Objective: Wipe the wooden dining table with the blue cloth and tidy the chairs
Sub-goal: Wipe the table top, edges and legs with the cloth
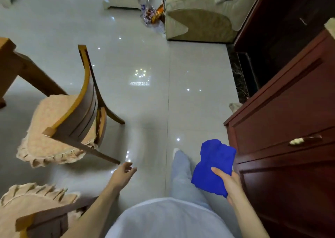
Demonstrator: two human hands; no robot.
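Note:
My right hand (229, 183) grips the crumpled blue cloth (213, 167) at waist height, close to a dark red cabinet. My left hand (125, 172) hangs free over the floor with relaxed fingers and holds nothing, just right of a chair's rear leg. That wooden chair (72, 111) with a frilled peach cushion stands at the left, its back towards me. A corner and a leg of the wooden dining table (10, 60) show at the far left. A second cushioned chair (34, 210) sits at the bottom left, partly cut off.
A dark red wooden cabinet (290, 129) with a drawer handle fills the right side. A beige sofa (199, 20) and some plastic bags (152, 13) lie at the far end. Glossy white floor tiles (145, 102) stretch between the chairs and the cabinet.

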